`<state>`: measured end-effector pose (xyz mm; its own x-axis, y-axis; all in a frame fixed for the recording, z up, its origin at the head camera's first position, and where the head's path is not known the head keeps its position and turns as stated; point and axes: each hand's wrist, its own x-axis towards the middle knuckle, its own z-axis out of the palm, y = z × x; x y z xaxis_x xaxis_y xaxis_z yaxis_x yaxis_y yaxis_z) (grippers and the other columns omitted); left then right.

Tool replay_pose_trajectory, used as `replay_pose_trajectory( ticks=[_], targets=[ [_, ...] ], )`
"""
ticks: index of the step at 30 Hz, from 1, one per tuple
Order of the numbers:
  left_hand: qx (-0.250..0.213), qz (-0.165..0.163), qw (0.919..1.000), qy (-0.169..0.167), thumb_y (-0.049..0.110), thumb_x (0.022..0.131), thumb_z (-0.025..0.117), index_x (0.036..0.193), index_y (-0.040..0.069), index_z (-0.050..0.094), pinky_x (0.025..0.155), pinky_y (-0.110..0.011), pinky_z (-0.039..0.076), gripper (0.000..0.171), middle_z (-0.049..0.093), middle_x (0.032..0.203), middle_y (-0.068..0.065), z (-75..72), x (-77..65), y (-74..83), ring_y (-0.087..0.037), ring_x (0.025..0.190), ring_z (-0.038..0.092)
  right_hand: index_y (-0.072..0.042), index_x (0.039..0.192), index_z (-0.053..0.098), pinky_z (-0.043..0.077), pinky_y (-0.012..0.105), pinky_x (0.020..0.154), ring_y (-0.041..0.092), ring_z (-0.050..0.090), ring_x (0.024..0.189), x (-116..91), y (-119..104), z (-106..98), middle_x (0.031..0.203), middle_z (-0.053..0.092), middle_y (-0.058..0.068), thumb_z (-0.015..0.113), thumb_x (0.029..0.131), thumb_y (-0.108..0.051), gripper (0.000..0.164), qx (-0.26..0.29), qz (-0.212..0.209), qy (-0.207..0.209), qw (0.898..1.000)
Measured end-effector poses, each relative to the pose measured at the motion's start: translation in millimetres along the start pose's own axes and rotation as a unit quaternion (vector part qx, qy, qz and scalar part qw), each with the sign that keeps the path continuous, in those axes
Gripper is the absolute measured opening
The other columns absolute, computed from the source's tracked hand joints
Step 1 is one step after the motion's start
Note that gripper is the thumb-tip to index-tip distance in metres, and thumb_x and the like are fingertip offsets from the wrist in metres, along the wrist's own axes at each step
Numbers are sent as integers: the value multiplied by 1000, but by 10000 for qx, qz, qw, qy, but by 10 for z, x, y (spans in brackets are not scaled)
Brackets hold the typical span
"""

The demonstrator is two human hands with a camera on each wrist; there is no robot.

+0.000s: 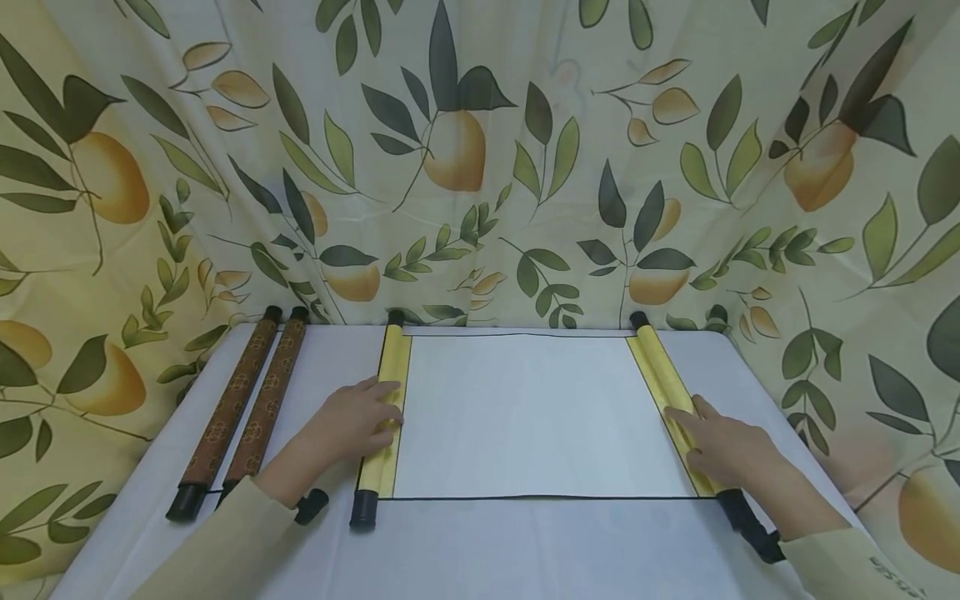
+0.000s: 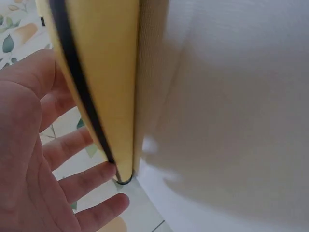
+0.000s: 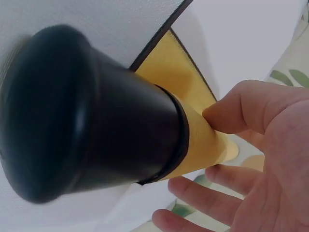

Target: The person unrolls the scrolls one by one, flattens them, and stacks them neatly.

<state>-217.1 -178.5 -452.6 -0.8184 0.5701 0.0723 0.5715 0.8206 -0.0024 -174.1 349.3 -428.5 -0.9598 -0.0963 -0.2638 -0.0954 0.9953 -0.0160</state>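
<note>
A blank white scroll (image 1: 517,417) lies unrolled on the table, with a yellow roller at each side and black knobs at the roller ends. My left hand (image 1: 363,419) rests across the left roller (image 1: 390,367), its fingers fairly straight and spread; in the left wrist view the fingertips (image 2: 108,169) touch the roller's edge by a dark strip. At the other side, my right hand (image 1: 723,446) holds the right roller (image 1: 663,367) near its lower part. The right wrist view shows the thumb (image 3: 224,116) against the yellow roller and the fingers opposite, beside a large black knob (image 3: 87,116).
Left of the scroll, two brown patterned rollers (image 1: 232,400) with black ends lie side by side, partly behind my left forearm. Another black knob (image 1: 311,506) shows beside that sleeve. A leaf-and-fruit print curtain (image 1: 525,167) hangs behind the white-covered table (image 1: 547,550).
</note>
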Motion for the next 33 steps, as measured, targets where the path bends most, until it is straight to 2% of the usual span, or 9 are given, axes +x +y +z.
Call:
replay_pose_trajectory(
  ticks=[6,10,18,20,23,25,27,31,33],
  targets=[
    [-11,46,10000,68,33,84,57,85,27,68,88,-49,43,13,49,132,-6,1,-46,-44,-33,124,42,-10,133,46,44,44,56,38,56,89,-27,42,-18,136,26,37,59,79,-19,56,-224,-234,123,9994],
    [-89,41,9999,70,43,84,59,89,27,68,88,-48,43,19,48,134,-7,6,-52,-63,-31,125,41,-10,134,44,43,43,55,39,56,90,-16,87,-20,136,26,37,58,81,-18,56,-217,-254,33,9994],
    [-237,-61,9997,-41,45,86,57,99,28,68,90,-50,41,25,44,137,-6,-4,-70,-49,-29,128,36,-14,137,40,44,49,59,52,50,100,-6,88,-41,136,21,40,56,83,-22,57,-162,-50,-294,9994],
    [-256,-85,9996,-60,48,86,56,103,29,67,90,-52,40,28,43,139,-5,-11,-85,-46,-30,129,35,-16,139,37,43,48,57,51,52,98,-18,72,-66,136,18,41,55,84,-23,59,-130,-59,-361,9992],
    [-227,-81,9997,-16,50,86,56,107,29,66,90,-51,41,32,42,139,-5,-51,-128,-56,-29,128,35,-16,142,32,42,43,54,41,56,85,-31,23,-115,136,14,43,56,85,-29,63,-91,-70,-431,9990],
    [-236,-150,9996,28,52,85,56,109,30,65,90,-49,41,34,42,139,-4,-111,-185,-72,-28,127,37,-17,142,30,41,41,52,37,55,81,-30,-48,-161,136,12,43,58,84,-33,66,-40,-90,-420,9991],
    [-274,-247,9993,90,52,84,57,111,30,64,91,-49,41,36,42,139,-4,-190,-268,-115,-28,126,39,-18,142,32,44,44,53,43,55,87,-18,-156,-204,138,14,41,61,83,-36,68,-101,-176,-280,9994],
    [-407,-471,9977,274,50,85,57,112,28,63,88,-50,43,36,44,137,-7,-383,-511,-306,-29,122,43,-22,139,40,47,55,63,52,47,107,41,-433,-291,140,25,33,63,83,-32,61,-389,-750,260,9961],
    [-537,-588,9962,364,48,86,57,112,26,63,85,-50,44,35,45,136,-9,-478,-652,-440,-31,119,46,-23,137,43,48,50,62,46,53,103,86,-587,-323,141,30,28,64,84,-28,58,-507,-1100,488,9914]
  ],
)
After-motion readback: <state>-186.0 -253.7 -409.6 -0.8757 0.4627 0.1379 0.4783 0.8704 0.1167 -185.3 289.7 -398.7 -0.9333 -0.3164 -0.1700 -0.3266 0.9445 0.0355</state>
